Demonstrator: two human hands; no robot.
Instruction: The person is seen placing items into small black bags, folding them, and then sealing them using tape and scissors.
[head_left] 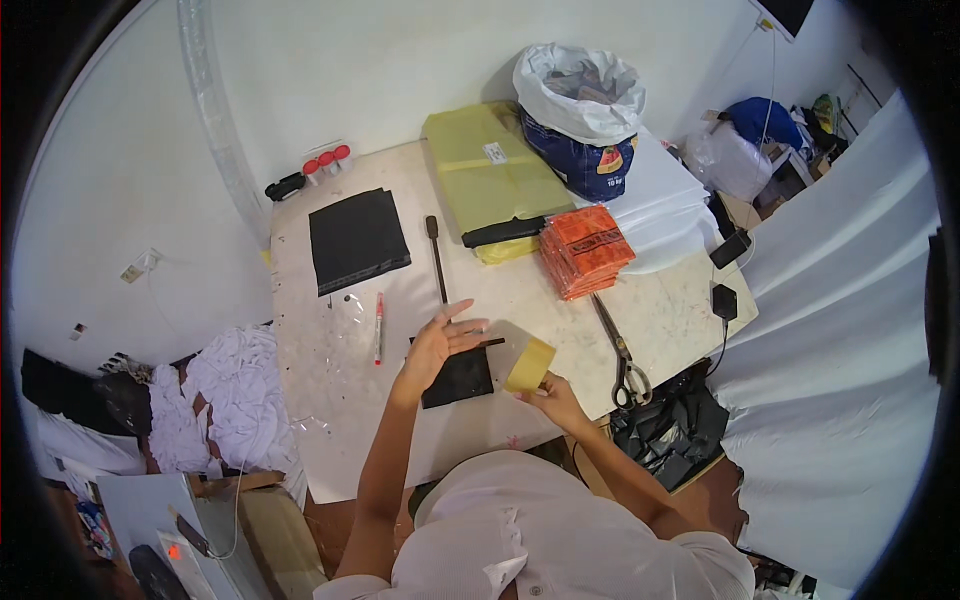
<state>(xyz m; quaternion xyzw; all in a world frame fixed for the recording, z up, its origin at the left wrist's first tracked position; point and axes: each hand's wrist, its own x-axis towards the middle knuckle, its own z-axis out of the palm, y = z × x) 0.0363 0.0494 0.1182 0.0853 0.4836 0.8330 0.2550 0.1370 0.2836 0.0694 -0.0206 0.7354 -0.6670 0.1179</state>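
My left hand (432, 352) is open, its fingers stretched out to the right over a small black sheet-like piece (458, 382) lying on the table. A short dark strip (491, 342) sticks out past that piece's upper right corner. My right hand (556, 400) pinches the lower edge of what looks like a roll of yellow tape (530, 363), held just right of the black piece. Above my left hand lies a long dark metal tool (437, 258), its lower end reaching the fingers. A red and white marker (379, 328) lies to the left.
A black stack (360, 240) lies at the table's (330, 440) far left. Farther right are a yellow package (500, 160), a black-handled object (503, 232), orange packets (587, 250), white sheets (650, 205) and a blue-white sack (580, 120). Large scissors (622, 355) lie near the right edge.
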